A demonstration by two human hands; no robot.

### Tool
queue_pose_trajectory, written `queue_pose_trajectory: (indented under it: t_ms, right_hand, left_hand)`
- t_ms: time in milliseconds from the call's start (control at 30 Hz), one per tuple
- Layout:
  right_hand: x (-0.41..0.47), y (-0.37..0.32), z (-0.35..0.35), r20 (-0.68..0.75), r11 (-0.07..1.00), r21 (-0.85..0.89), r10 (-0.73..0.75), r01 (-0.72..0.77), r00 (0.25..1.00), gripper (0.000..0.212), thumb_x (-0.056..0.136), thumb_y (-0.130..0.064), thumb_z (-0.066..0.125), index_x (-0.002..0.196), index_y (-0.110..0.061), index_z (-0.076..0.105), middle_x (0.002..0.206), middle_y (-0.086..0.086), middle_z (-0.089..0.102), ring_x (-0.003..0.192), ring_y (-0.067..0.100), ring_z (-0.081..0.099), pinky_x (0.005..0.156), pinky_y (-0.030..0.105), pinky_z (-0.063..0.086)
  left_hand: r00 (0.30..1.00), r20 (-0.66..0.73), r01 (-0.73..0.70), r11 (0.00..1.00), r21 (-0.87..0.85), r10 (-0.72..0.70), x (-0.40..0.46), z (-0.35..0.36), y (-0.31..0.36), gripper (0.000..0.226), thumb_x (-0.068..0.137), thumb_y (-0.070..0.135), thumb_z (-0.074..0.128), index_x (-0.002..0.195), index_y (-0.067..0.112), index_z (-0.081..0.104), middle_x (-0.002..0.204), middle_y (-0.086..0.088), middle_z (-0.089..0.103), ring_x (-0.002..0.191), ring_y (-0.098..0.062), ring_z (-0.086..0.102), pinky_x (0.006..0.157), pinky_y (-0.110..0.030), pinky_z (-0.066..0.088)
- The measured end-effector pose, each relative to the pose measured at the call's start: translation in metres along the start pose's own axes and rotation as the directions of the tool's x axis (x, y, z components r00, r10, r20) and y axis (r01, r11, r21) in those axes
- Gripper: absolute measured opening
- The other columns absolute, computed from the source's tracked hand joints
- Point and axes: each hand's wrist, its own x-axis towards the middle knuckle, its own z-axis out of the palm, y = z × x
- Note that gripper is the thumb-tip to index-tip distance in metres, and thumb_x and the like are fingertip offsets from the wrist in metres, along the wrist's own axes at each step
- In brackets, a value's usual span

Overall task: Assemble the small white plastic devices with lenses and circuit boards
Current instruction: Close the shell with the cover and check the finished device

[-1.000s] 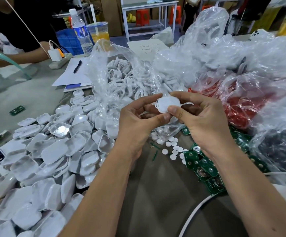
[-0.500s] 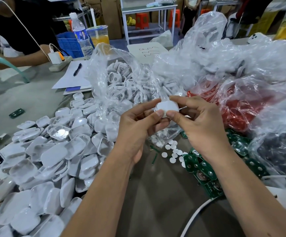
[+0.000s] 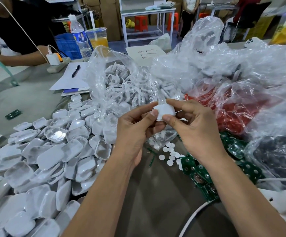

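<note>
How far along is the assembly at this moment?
Done: a large pile of white units lies at left. In hand: left hand and right hand pinch one white device together. Left: loose green circuit boards, round white discs and a bag of white shells remain.

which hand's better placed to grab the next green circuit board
Right, probably. The circuit boards lie just below the right hand, while the left hand sits toward the white shells. Both pinch the white device.
</note>
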Motion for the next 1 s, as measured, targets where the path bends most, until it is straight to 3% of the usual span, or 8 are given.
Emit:
queue_pose_trajectory:
  t_ms: [233,467,600,700,1000]
  right_hand:
    - [-0.0015,0.0000,0.0008,-0.001,1.000,-0.030,-0.003,0.003,1.000,0.041,0.085,-0.017,0.086,0.123,-0.028,0.076,0.110,-0.010,0.069,0.098,0.012,0.072,0.087,0.040,0.062]
    - [-0.0015,0.0033,0.0017,-0.009,1.000,-0.026,-0.002,0.002,1.000,0.039,0.086,-0.018,0.085,0.121,-0.032,0.076,0.108,-0.009,0.070,0.098,0.013,0.073,0.086,0.040,0.063]
    - [-0.0014,0.0067,0.0026,0.001,0.997,0.059,0.049,-0.049,0.999,0.039,0.088,-0.013,0.083,0.121,-0.032,0.076,0.107,-0.002,0.074,0.090,0.017,0.077,0.069,0.034,0.065]
    - [-0.0013,0.0076,0.0038,-0.010,0.993,0.092,0.071,-0.070,0.997,0.042,0.087,-0.008,0.083,0.122,-0.029,0.075,0.101,0.000,0.077,0.080,0.018,0.079,0.066,0.033,0.065]
    - [-0.0010,0.0079,0.0043,-0.081,0.998,0.020,0.054,-0.052,0.995,0.034,0.083,-0.013,0.087,0.112,-0.027,0.078,0.091,-0.004,0.078,0.079,0.011,0.078,0.074,0.041,0.066]
  left_hand:
    - [1.000,-0.028,0.009,0.999,-0.033,-0.010,0.0002,0.0005,-0.0024,0.020,0.090,-0.004,0.069,0.108,-0.001,0.076,0.102,-0.027,0.074,0.073,-0.021,0.072,0.065,-0.021,0.058]
    - [0.998,-0.023,0.048,0.995,-0.085,-0.051,-0.0002,0.0010,-0.0016,0.018,0.088,-0.003,0.070,0.104,0.002,0.079,0.104,-0.018,0.077,0.083,-0.019,0.074,0.067,-0.020,0.058]
    - [0.996,-0.058,0.057,0.994,-0.089,-0.062,-0.0005,0.0038,-0.0052,0.020,0.090,-0.005,0.069,0.107,0.000,0.076,0.097,-0.019,0.078,0.080,-0.018,0.075,0.068,-0.019,0.059]
    - [0.995,-0.066,0.066,0.995,-0.072,-0.071,0.0002,0.0041,-0.0076,0.021,0.091,-0.006,0.068,0.110,0.000,0.076,0.086,-0.017,0.077,0.074,-0.017,0.073,0.068,-0.020,0.059]
    - [0.997,0.015,0.079,0.994,-0.070,-0.079,0.0004,0.0022,-0.0064,0.029,0.088,-0.010,0.068,0.114,0.002,0.075,0.088,-0.016,0.077,0.079,-0.018,0.075,0.070,-0.020,0.059]
